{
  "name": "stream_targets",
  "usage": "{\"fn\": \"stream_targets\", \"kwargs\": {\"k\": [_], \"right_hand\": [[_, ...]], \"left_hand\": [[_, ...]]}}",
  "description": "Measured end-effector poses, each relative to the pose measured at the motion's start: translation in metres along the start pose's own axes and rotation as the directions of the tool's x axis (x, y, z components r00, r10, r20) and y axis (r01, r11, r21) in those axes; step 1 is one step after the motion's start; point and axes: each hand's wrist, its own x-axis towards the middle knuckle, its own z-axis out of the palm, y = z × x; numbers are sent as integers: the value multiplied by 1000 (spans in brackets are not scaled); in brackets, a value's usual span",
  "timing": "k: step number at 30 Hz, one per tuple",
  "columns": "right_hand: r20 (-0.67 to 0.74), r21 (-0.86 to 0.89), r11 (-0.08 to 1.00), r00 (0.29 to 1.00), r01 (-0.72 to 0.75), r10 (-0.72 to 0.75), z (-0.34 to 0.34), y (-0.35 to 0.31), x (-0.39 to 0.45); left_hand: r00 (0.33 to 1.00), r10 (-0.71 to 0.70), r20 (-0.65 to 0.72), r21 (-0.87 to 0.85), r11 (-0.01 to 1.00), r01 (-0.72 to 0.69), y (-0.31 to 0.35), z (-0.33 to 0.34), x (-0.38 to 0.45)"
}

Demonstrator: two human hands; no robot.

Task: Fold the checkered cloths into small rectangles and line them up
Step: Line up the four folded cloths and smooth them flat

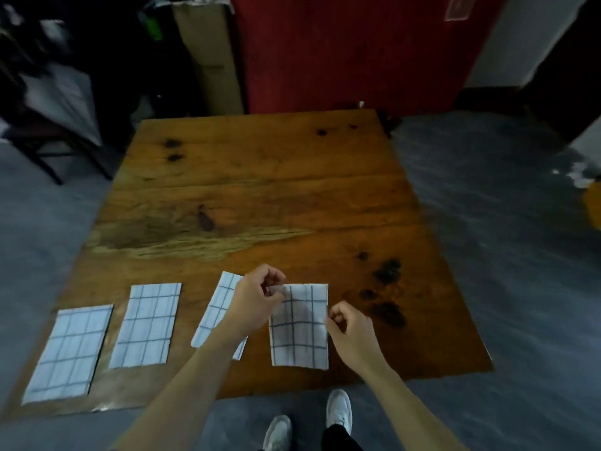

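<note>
Four folded cloths (299, 325), lengthwise away

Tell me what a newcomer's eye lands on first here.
First, the row of four checkered cloths along the near edge of the wooden table, all folded into rectangles. Then the two hands on the rightmost cloth: the left hand pinches its far left corner, and the right hand pinches its right edge.

A storeroom or back room, it seems: a worn wooden tabletop (260, 196) on bare grey concrete floor (487, 255), tall cardboard box (211, 60) and red panel (341, 50) behind
</note>
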Motion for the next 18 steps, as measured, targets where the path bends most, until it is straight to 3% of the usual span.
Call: {"fn": "stream_targets", "kwargs": {"k": [7,18], "right_hand": [[137,-29,1000,990,-9,12,4,9,34],[171,-191,974,973,-124,158,17,8,63]], "left_hand": [[970,-153,-189,80,982,171,-9,10,11],[963,-231,-142,66,968,242,-31,17,44]]}}
